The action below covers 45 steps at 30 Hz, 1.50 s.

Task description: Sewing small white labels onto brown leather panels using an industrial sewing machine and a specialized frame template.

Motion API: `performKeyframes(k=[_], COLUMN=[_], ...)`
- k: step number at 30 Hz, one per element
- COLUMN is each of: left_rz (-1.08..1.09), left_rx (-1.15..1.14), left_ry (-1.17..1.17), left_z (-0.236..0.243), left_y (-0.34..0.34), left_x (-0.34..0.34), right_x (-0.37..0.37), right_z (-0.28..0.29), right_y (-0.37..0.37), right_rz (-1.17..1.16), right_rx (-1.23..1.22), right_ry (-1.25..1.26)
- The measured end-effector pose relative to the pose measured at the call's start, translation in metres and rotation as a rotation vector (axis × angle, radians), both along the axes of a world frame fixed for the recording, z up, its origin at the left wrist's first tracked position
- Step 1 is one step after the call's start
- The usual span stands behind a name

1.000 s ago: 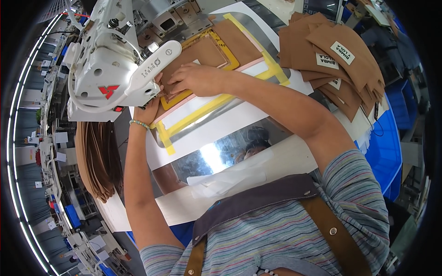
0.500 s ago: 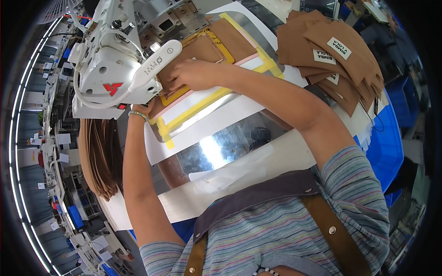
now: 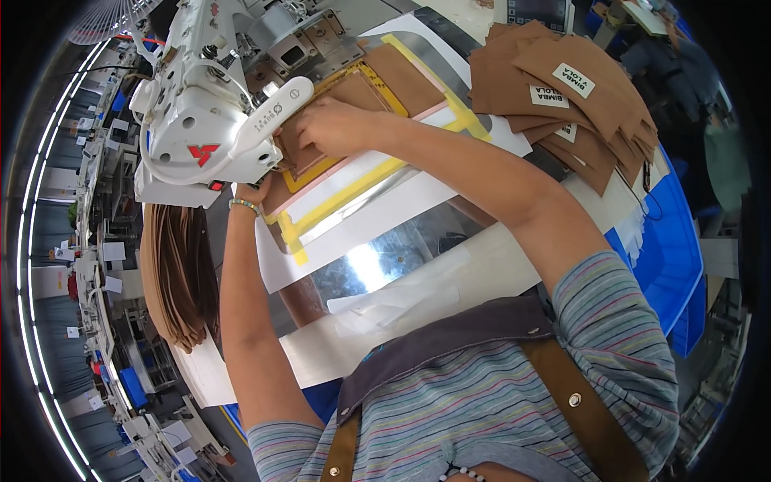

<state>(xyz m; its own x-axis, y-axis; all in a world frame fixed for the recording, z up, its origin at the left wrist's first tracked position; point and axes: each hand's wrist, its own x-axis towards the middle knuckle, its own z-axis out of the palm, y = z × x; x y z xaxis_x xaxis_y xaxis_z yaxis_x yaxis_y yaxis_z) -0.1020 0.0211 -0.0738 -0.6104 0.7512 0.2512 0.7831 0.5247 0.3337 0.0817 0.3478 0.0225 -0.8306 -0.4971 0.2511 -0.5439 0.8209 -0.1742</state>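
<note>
My right hand (image 3: 337,128) rests on a brown panel (image 3: 341,90) inside a yellow-edged rectangular frame (image 3: 392,95). Its fingers are bent and somewhat apart, their tips on the panel beside the machine head; I see nothing gripped in them. My left hand (image 3: 253,191), a beaded bracelet at its wrist, reaches to the frame's near left corner, its fingers mostly hidden by the white sewing machine (image 3: 189,120). Around the frame lies a template sheet edged with yellow tape (image 3: 353,193), with another brown piece (image 3: 405,79) at its far right.
A fanned pile of brown pieces with white labels (image 3: 594,112) lies at the right, a blue bin (image 3: 662,241) below it. Brown folded pieces (image 3: 178,273) stand at the left. A shiny metal plate (image 3: 377,265) and thin white sheets (image 3: 401,297) lie in front of me.
The view has shifted slightly. My right hand has stayed over the panel with its fingers a little more bent. My left hand remains at the frame's corner.
</note>
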Motion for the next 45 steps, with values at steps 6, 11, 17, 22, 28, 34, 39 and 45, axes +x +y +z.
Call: performKeyframes(k=[6, 11, 17, 22, 28, 34, 39, 45], left_rz=[0.128, 0.231, 0.224, 0.112, 0.105, -0.004, -0.062, -0.133], left_rx=[0.225, 0.45, 0.415, 0.3, 0.32, 0.238, 0.125, 0.045], left_ry=[-0.113, -0.212, -0.379, -0.143, -0.086, 0.01, 0.04, 0.115], left_z=[0.011, 0.046, 0.08, 0.092, 0.103, 0.111, 0.119, 0.108], left_y=[0.01, 0.02, 0.004, -0.008, 0.003, 0.025, 0.037, 0.073], left_x=[0.036, 0.08, 0.127, 0.163, 0.199, 0.226, 0.243, 0.234], right_x=[-0.005, 0.0, 0.009, 0.02, 0.038, 0.072, 0.108, 0.117], right_z=[-0.009, -0.001, 0.003, 0.001, 0.004, 0.016, 0.026, -0.015], right_y=[0.0, -0.008, -0.01, -0.011, -0.011, 0.034, 0.096, 0.095], right_rz=[-0.008, 0.008, 0.092, 0.137, 0.145, 0.054, -0.212, -0.169], right_rx=[-0.011, -0.025, -0.048, -0.078, -0.108, -0.038, 0.12, 0.12], right_ry=[0.022, -0.025, -0.016, 0.005, -0.021, 0.083, -0.027, 0.247])
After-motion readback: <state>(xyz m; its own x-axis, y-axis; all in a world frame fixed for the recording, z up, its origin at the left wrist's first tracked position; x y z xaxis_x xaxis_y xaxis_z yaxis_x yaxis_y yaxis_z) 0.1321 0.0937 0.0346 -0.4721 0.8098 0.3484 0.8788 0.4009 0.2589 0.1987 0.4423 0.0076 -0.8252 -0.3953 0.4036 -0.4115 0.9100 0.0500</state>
